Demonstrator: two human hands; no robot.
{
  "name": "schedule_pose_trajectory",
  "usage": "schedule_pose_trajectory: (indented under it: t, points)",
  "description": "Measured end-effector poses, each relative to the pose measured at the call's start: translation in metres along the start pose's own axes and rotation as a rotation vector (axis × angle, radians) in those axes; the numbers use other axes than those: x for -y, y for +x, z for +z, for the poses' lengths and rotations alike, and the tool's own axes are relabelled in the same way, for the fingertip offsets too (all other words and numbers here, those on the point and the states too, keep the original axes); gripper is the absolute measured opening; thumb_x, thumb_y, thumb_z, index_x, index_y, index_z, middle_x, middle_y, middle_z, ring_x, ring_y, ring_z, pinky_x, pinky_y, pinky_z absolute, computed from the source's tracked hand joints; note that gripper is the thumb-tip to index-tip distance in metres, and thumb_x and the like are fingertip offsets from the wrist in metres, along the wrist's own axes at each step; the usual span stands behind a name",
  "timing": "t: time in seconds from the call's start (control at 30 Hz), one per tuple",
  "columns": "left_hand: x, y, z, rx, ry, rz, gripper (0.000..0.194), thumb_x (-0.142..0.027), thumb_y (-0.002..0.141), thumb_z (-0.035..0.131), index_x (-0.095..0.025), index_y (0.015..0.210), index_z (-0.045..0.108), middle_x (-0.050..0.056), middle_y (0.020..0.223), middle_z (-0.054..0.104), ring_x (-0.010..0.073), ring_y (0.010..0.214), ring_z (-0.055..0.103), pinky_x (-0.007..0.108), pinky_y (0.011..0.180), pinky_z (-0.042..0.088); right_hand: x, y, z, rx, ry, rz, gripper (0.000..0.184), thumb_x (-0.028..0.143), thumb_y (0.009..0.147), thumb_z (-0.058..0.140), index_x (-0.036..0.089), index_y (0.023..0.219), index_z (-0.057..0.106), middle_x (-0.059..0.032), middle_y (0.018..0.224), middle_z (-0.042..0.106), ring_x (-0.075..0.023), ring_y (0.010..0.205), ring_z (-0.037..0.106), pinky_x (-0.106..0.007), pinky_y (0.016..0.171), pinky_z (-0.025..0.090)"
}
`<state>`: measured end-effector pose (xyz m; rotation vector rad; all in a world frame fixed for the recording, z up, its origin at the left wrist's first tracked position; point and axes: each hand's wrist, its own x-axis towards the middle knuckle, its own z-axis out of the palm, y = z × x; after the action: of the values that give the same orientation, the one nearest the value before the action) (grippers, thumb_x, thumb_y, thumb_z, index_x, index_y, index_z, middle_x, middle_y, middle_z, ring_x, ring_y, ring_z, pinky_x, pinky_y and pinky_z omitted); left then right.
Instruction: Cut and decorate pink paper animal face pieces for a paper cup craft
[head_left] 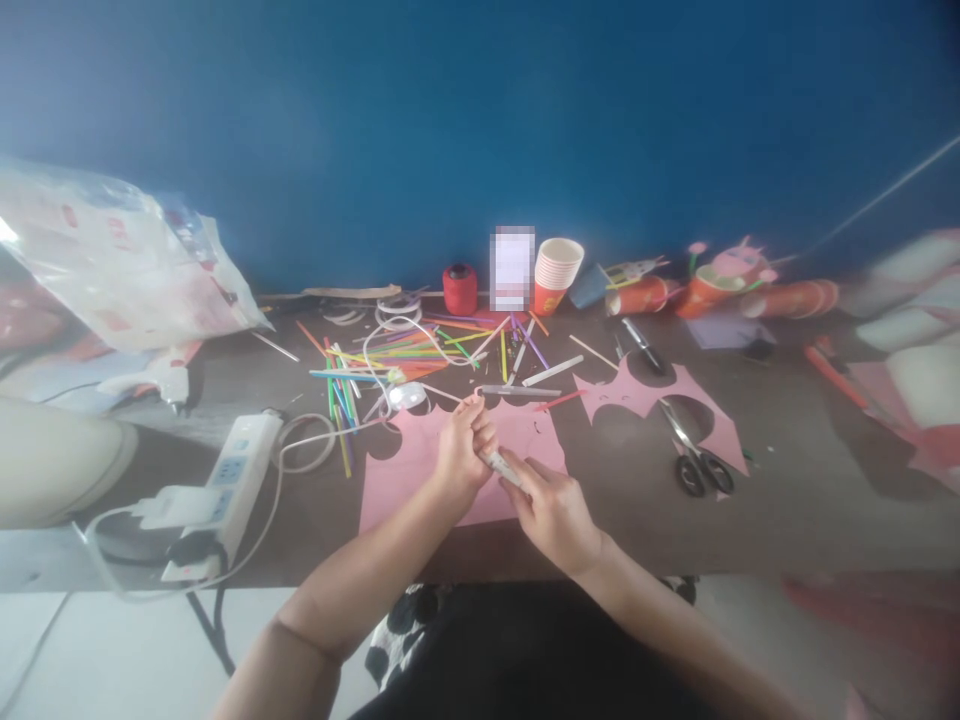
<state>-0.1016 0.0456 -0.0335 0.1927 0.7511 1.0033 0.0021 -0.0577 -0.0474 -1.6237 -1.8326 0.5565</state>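
Note:
Both hands meet over a pink sheet [405, 480] with round pieces cut from its upper edge. My right hand [559, 515] is closed on a slim whitish pen-like stick [504, 466], its fingers pinching the lower end. The stick slants up to the left, toward my left hand [466, 450]. My left fingers are curled tight at its upper end; whatever else they hold is hidden. Just beyond the left fingertips lies a grey pen-like stick [517, 391] at the sheet's top edge. To the right, black-handled scissors [694, 455] rest partly over a cut pink scrap [720, 425].
Coloured sticks [405, 352] lie scattered behind the sheet. A red thread spool [460, 290] and stacked paper cups [558, 275] stand at the back. On the left are a power strip [251, 455] with trailing cables, a glue gun [169, 380] and a plastic bag [127, 265].

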Motion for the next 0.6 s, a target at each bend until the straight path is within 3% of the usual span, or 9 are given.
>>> schedule_pose_trajectory:
  t: [0.1,0.17,0.33,0.5,0.6]
  points:
    - [0.000,-0.002,0.003,-0.007,-0.019,-0.042,0.031,-0.015,0.071,0.066,-0.020,0.070,0.035,-0.012,0.049,0.019,0.0007,0.032,0.018,0.014,0.031,0.015,0.005,0.002,-0.005,0.010,0.330,0.109,0.033,0.030,0.089,0.046,0.024,0.119,0.058,-0.0062,0.094,0.068,-0.0218,0.081,0.063,-0.033,0.073,0.049]
    - [0.000,-0.003,0.003,0.001,-0.031,-0.073,0.033,-0.015,0.070,0.066,-0.020,0.068,0.034,-0.012,0.050,0.017,0.0007,0.032,0.017,0.014,0.031,0.015,0.008,0.005,-0.009,0.056,0.497,0.200,0.029,0.034,0.088,0.048,0.023,0.112,0.062,-0.0034,0.088,0.067,-0.0186,0.072,0.060,-0.030,0.065,0.049]
    - [-0.005,-0.003,0.000,0.064,-0.014,-0.089,0.031,-0.017,0.070,0.068,-0.020,0.071,0.037,-0.013,0.050,0.016,0.0008,0.032,0.015,0.014,0.031,0.014,0.012,0.007,-0.012,0.095,0.662,0.360,0.026,0.040,0.084,0.053,0.020,0.094,0.066,0.0015,0.063,0.053,-0.0100,0.051,0.043,-0.022,0.046,0.036]
    - [-0.025,0.007,0.003,0.053,0.001,0.167,0.033,-0.019,0.070,0.070,-0.020,0.070,0.037,-0.012,0.048,0.019,0.0015,0.032,0.018,0.015,0.031,0.010,0.006,-0.009,-0.017,0.239,1.172,0.724,0.037,0.051,0.085,0.046,0.017,0.084,0.062,0.0101,0.046,0.027,-0.0038,0.032,0.019,-0.019,0.032,0.019]
    - [-0.018,0.008,0.007,0.117,0.025,0.068,0.034,-0.022,0.069,0.071,-0.020,0.070,0.038,-0.012,0.049,0.025,0.0010,0.033,0.021,0.015,0.033,0.012,0.000,-0.013,-0.032,0.157,1.222,0.673,0.031,0.044,0.084,0.052,0.017,0.097,0.062,0.0075,0.049,0.041,-0.0048,0.033,0.032,-0.020,0.034,0.026]
